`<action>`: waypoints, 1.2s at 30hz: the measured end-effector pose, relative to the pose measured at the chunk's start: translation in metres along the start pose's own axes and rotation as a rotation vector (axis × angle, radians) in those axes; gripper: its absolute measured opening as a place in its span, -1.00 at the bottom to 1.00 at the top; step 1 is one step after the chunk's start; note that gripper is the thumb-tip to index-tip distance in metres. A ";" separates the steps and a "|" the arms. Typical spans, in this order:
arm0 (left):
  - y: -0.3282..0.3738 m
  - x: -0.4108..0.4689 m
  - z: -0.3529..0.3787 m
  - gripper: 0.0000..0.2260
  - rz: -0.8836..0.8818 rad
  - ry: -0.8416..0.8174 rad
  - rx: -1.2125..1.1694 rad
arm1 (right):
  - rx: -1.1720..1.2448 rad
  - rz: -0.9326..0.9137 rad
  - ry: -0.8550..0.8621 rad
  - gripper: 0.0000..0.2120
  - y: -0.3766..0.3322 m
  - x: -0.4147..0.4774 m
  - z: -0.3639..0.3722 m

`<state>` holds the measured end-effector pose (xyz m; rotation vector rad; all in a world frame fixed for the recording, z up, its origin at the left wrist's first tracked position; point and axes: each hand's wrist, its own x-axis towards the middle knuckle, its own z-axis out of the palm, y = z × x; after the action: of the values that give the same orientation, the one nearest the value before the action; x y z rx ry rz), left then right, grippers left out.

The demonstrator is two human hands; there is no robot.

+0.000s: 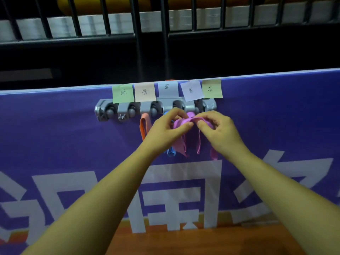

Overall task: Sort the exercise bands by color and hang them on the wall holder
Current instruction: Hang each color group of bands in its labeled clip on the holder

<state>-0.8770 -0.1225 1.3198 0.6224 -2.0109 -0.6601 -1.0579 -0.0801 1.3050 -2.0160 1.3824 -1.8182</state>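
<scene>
While left hand (165, 128) and right hand (219, 129) pinch it, flat purple band (181, 123) bunches

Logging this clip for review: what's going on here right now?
A person works at a gray wall holder on a purple banner. The left hand and right hand both pinch a purple band just below the hook under the purple sticky note; whether it is hooked yet cannot be told. An orange band already hangs under the orange note, a blue band beside it.

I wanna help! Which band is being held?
The purple band, pinched by the left hand and right hand; the orange band and blue band hang.
</scene>
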 end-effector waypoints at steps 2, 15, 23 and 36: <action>0.002 0.014 0.003 -0.86 -0.017 0.034 0.038 | -0.030 -0.009 0.047 -0.87 0.003 0.012 0.001; -0.014 0.071 0.026 -0.79 -0.076 0.058 0.324 | -0.285 0.028 0.108 -0.82 0.037 0.050 0.008; -0.039 0.071 0.038 -0.78 -0.086 0.068 0.385 | -0.356 0.031 0.118 -0.77 0.052 0.046 0.016; -0.037 0.065 0.045 -0.78 -0.044 0.192 0.309 | -0.252 0.053 0.106 -0.76 0.048 0.046 0.025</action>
<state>-0.9407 -0.1829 1.3139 0.8803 -1.9364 -0.3012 -1.0688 -0.1503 1.3038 -1.9955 1.7574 -1.8332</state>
